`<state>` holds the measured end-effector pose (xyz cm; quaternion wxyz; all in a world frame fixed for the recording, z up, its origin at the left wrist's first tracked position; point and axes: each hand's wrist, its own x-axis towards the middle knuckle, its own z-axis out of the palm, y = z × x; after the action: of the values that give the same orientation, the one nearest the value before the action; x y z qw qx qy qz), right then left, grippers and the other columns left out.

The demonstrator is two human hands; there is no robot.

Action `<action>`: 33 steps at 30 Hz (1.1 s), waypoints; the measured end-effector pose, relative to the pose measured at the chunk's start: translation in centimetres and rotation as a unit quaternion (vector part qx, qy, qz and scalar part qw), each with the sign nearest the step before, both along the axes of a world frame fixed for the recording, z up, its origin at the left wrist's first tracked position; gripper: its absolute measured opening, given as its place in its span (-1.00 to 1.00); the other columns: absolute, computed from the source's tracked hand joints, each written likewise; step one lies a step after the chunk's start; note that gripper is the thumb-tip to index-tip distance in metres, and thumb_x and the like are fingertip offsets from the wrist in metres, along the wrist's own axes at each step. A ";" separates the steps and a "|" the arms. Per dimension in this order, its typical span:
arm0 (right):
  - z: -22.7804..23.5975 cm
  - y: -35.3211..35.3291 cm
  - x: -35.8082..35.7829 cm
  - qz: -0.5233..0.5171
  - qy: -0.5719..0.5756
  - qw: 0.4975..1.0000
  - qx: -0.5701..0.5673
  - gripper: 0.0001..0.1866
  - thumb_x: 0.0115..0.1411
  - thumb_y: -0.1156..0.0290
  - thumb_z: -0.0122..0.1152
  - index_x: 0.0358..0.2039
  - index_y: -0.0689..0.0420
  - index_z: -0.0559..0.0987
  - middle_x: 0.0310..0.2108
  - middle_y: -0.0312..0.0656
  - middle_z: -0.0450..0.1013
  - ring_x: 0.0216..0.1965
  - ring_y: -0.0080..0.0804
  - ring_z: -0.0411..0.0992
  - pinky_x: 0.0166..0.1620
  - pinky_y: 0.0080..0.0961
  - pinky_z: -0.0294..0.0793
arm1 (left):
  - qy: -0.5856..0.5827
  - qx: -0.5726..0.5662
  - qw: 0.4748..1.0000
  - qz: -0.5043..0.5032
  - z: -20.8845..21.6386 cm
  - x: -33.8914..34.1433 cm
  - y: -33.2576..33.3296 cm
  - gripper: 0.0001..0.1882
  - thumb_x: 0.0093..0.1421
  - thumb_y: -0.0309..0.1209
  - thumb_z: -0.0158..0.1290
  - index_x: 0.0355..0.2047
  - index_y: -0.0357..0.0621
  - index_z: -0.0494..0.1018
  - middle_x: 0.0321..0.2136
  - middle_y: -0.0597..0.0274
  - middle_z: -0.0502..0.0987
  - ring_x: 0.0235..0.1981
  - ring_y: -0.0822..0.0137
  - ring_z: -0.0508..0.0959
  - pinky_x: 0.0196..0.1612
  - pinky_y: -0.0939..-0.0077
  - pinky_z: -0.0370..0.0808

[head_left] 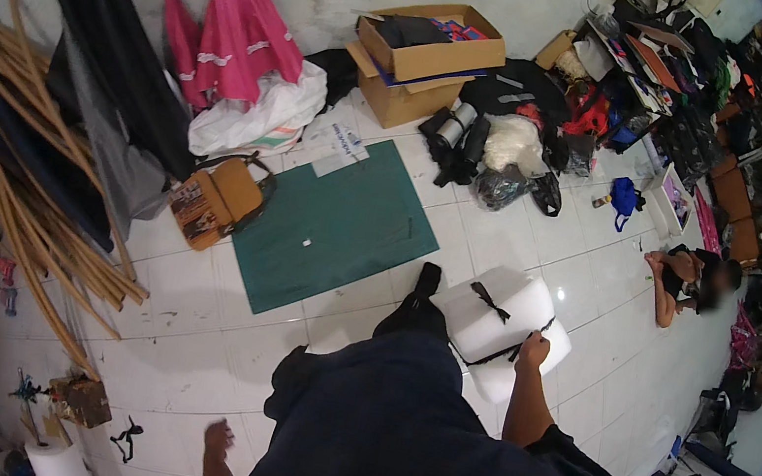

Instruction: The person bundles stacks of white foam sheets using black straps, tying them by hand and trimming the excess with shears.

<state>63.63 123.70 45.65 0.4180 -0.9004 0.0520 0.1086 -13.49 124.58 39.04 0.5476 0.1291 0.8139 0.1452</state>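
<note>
A white, bulky, soft-looking bundle [530, 302] lies on the tiled floor, right of my outstretched foot. A black strap [492, 357] runs across it. My right hand [533, 349] is closed on that strap at the bundle's right side. A second dark strip, like a tied bow [491, 301], rests on the bundle's top. My left hand [218, 436] hangs low at the left, over the floor, its fingers loosely apart and slightly blurred, with nothing seen in it. What the bundle is made of I cannot tell.
A green mat [337, 231] lies ahead, with a tan bag [217, 200] at its left corner. Long brown rods [26, 212] lean at the left. Cardboard boxes [413, 99] stand by the wall. Another person [683, 281] sits on the floor at the right, near crowded shelves.
</note>
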 end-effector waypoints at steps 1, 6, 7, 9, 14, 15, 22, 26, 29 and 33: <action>0.0 0.9 1.7 -0.004 -0.005 1.000 0.000 -0.65 0.16 0.24 0.03 -0.37 0.37 0.46 -0.47 -0.08 0.44 -0.46 -0.33 0.39 -0.35 -0.38 0.39 | -0.002 -0.033 0.999 0.005 -0.5 2.4 -0.3 -0.77 0.19 -0.15 0.01 -0.37 -0.03 0.38 -0.56 0.30 0.41 -0.57 0.33 0.44 -0.55 0.43 0.37; -2.5 3.6 14.1 0.012 -0.014 0.999 -0.051 -0.67 0.17 0.26 0.05 -0.37 0.36 0.46 -0.49 -0.08 0.43 -0.45 -0.34 0.39 -0.35 -0.40 0.40 | -0.013 -0.188 0.982 0.026 -3.2 16.8 0.7 -0.70 0.21 -0.12 0.00 -0.27 -0.09 0.38 -0.41 0.15 0.46 -0.44 0.18 0.48 -0.36 0.24 0.43; -3.5 3.3 17.6 0.013 -0.011 0.998 -0.057 -0.62 0.19 0.23 0.05 -0.30 0.38 0.47 -0.48 -0.07 0.44 -0.44 -0.35 0.40 -0.35 -0.41 0.40 | -0.018 -0.222 0.974 0.028 -3.7 20.4 1.5 -0.69 0.22 -0.12 -0.01 -0.25 -0.11 0.38 -0.38 0.12 0.47 -0.42 0.15 0.49 -0.33 0.20 0.44; -3.7 6.7 21.8 0.037 -0.014 0.999 -0.031 -0.65 0.19 0.24 0.05 -0.34 0.36 0.46 -0.51 -0.12 0.42 -0.49 -0.40 0.38 -0.39 -0.46 0.38 | -0.029 -0.154 0.987 -0.045 -2.9 26.4 7.7 -0.70 0.20 -0.13 0.01 -0.29 -0.11 0.42 -0.47 0.20 0.46 -0.48 0.26 0.47 -0.42 0.30 0.42; -3.3 10.8 32.7 0.104 0.013 0.992 -0.070 -0.66 0.20 0.24 0.04 -0.38 0.35 0.46 -0.45 -0.04 0.44 -0.37 -0.31 0.41 -0.24 -0.37 0.39 | -0.068 0.051 0.986 -0.141 5.6 45.6 24.4 -0.56 0.19 -0.18 0.02 -0.01 -0.17 0.36 -0.21 0.12 0.48 -0.28 0.28 0.51 -0.23 0.34 0.43; -1.7 13.2 33.3 0.122 -0.006 0.990 -0.065 -0.65 0.20 0.23 0.05 -0.39 0.36 0.46 -0.45 -0.03 0.44 -0.37 -0.29 0.41 -0.24 -0.36 0.39 | -0.039 0.062 0.984 -0.163 7.7 48.1 26.0 -0.58 0.22 -0.15 -0.01 -0.04 -0.19 0.39 -0.24 0.19 0.50 -0.33 0.34 0.52 -0.34 0.44 0.42; -3.1 22.1 39.9 0.294 -0.030 0.951 -0.096 -0.73 0.25 0.27 0.04 -0.34 0.27 0.45 -0.45 -0.04 0.45 -0.40 -0.21 0.43 -0.26 -0.32 0.41 | 0.019 0.073 0.976 -0.202 10.0 51.1 29.7 -0.57 0.20 -0.15 0.04 -0.06 -0.22 0.41 -0.32 0.16 0.51 -0.41 0.38 0.50 -0.39 0.46 0.44; -0.5 26.2 39.7 0.330 0.037 0.941 -0.067 -0.72 0.28 0.27 0.01 -0.41 0.25 0.41 -0.53 -0.20 0.36 -0.48 -0.45 0.30 -0.35 -0.45 0.34 | 0.048 0.062 0.985 -0.155 9.2 51.1 27.4 -0.59 0.20 -0.15 0.02 -0.09 -0.20 0.42 -0.32 0.23 0.50 -0.38 0.37 0.49 -0.37 0.48 0.42; -2.9 27.0 41.6 0.390 -0.004 0.918 -0.071 -0.71 0.30 0.26 -0.01 -0.45 0.23 0.39 -0.56 -0.27 0.31 -0.51 -0.55 0.23 -0.39 -0.52 0.29 | 0.039 0.037 0.988 -0.147 8.8 51.9 24.3 -0.62 0.18 -0.17 0.02 -0.10 -0.17 0.42 -0.32 0.28 0.48 -0.38 0.39 0.49 -0.40 0.52 0.40; -2.2 29.9 41.7 0.443 -0.001 0.893 -0.077 -0.70 0.29 0.26 0.00 -0.45 0.24 0.40 -0.56 -0.26 0.31 -0.51 -0.54 0.23 -0.39 -0.51 0.29 | 0.015 0.015 0.994 -0.111 8.1 53.1 19.1 -0.65 0.16 -0.21 0.04 -0.13 -0.15 0.42 -0.36 0.31 0.48 -0.43 0.40 0.48 -0.45 0.56 0.38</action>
<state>105.34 153.59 43.48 0.2565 -0.8597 -0.3443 0.2768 39.59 143.69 47.19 0.5461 0.2287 0.8004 0.0935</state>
